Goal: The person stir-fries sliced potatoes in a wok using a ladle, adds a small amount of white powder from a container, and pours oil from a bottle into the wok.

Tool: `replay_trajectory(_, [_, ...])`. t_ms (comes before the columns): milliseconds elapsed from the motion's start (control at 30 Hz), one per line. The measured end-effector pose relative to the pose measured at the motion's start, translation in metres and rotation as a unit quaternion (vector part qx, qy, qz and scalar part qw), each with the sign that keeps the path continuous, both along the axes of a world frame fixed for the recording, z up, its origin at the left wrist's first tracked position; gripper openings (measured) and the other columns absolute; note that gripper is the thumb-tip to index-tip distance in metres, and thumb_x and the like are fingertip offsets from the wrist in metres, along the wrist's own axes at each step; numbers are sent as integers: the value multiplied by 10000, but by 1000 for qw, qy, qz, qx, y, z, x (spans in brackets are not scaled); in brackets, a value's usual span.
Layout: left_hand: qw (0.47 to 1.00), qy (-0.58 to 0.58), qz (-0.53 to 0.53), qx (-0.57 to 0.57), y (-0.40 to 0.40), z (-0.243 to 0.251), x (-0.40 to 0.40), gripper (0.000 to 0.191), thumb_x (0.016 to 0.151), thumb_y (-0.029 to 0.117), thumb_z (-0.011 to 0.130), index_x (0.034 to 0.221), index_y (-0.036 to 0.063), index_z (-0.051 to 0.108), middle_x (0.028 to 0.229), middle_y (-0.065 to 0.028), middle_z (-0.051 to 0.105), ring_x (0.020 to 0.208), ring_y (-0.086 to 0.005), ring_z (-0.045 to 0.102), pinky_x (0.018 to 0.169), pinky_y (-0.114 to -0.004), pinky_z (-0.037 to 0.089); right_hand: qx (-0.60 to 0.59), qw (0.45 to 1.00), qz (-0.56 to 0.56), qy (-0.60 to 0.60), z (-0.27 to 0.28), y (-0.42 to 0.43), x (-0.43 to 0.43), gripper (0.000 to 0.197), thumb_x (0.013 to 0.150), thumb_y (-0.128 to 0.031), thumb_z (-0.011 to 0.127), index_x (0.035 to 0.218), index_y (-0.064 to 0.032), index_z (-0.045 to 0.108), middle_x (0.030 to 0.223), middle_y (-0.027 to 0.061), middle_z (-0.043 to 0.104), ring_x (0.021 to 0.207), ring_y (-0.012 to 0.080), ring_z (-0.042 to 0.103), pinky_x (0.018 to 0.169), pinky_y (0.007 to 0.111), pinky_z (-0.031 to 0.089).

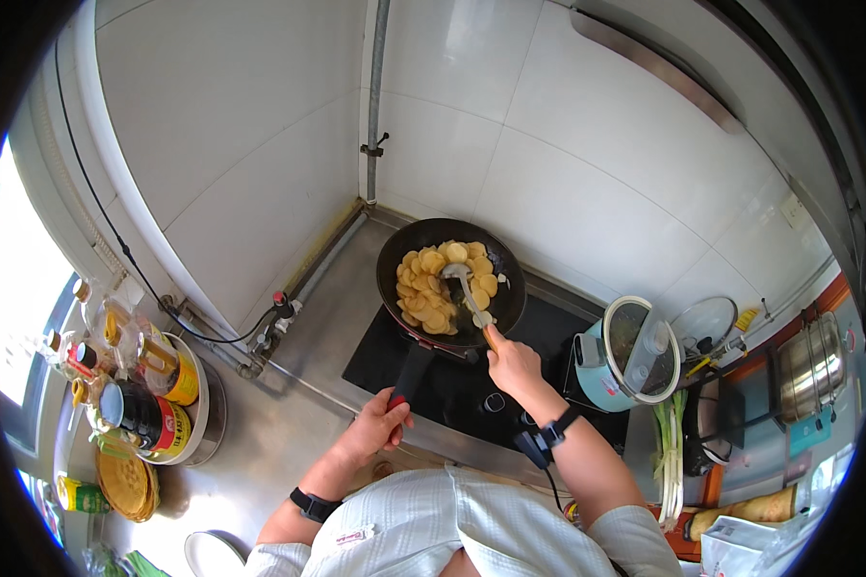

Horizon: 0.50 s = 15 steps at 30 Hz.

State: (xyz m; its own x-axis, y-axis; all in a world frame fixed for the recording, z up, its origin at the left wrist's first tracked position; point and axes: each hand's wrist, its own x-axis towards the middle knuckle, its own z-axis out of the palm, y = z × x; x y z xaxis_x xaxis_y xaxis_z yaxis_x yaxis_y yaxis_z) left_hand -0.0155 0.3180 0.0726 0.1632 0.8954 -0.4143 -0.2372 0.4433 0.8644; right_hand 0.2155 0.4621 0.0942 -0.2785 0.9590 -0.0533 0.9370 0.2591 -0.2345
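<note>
A dark wok [505, 288] with a long black handle stands on the black glass gas hob [433, 393]. Yellowish slices, seemingly potato [426, 288], lie inside it in a heap, with a little liquid among them. My left hand [382, 425] grips the end of the wok's handle. In my right hand [512, 364] is the wooden handle of a metal cooking ladle [456, 271], whose head rests among the slices near the wok's middle. A small white piece sticks to the wok's right inner wall.
Right of the wok stands a light-blue pot [599, 379] with a glass lid; spring onions [668, 454] lie beyond it. A round tray [203, 404] of sauce and oil bottles is at the left, near a gas pipe valve [281, 310]. A white plate [213, 555] lies at the lower left.
</note>
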Motion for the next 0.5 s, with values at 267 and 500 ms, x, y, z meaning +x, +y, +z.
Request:
replay_trajectory(267, [1000,-7,-24,-2,4,5,1,191,986,221,481,1107,79,443,808,-6,558,519,-45,465,426,-185,356,30,985,9,169,-35,30,-16,475,862,-279,597,1325,-219,507,896,198,658,864,372,634,745,443,509])
replay_trajectory(500, [999,-7,-33,-3,6,3,-2,217,987,227,480,1120,62,434,809,-14,560,523,-48,476,430,-194,380,17,988,147,-35,35,-18,48,454,807,-195,629,1246,-301,585,669,162,628,640,363,621,633,458,503])
